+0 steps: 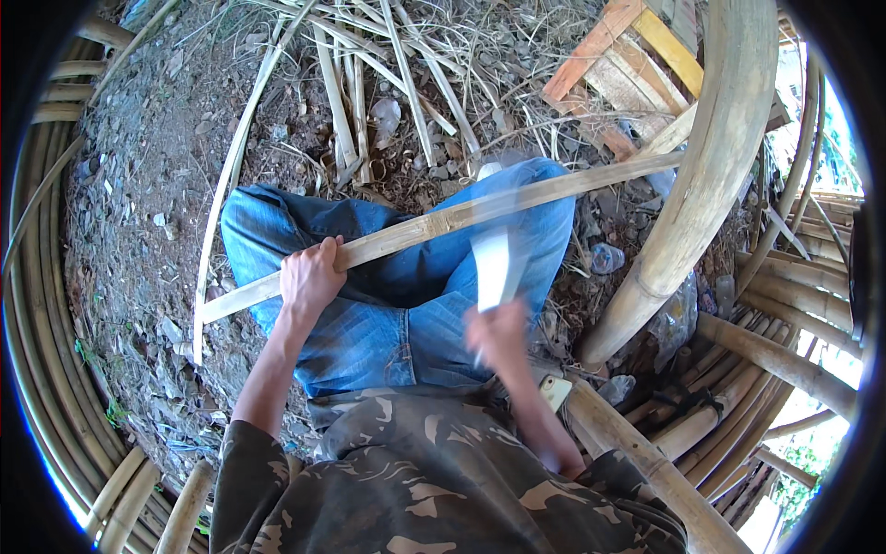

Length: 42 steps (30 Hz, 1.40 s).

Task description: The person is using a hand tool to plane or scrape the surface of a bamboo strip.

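A long split bamboo strip [397, 242] lies slantwise over my lap, its left end lower and nearer me. Toward that end my left hand [311, 275] is closed around it. My right hand [498, 334], smeared by motion, grips a wide-bladed knife [492, 268] whose handle is mostly hidden in the fist. The pale blade points away from me and overlaps the strip near my right knee; blur hides whether it touches. Underneath are my crossed legs in blue jeans [388, 342].
A thick bamboo pole [692, 212] rises at the right, beside the strip's far end. Several loose strips [355, 102] litter the ground ahead. A wooden frame [600, 55] stands at the far right. Stacked bamboo [46, 277] lines the left, and a phone [554, 391] lies by my right forearm.
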Each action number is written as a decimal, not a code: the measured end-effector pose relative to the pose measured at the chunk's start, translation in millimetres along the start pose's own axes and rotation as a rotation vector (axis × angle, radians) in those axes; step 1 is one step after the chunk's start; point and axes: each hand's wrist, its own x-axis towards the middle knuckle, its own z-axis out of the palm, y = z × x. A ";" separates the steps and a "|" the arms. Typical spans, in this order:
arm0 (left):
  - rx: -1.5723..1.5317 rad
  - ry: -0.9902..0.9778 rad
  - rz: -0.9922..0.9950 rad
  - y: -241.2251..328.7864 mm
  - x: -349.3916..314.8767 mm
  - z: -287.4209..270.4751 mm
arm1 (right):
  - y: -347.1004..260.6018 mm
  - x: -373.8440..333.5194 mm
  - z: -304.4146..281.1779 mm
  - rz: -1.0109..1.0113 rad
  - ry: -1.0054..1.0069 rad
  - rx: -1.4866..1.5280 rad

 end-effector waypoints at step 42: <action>-0.010 -0.092 -0.030 3.5 -3.2 2.4 | 27.1 2.5 -8.2 0.014 -0.147 -0.240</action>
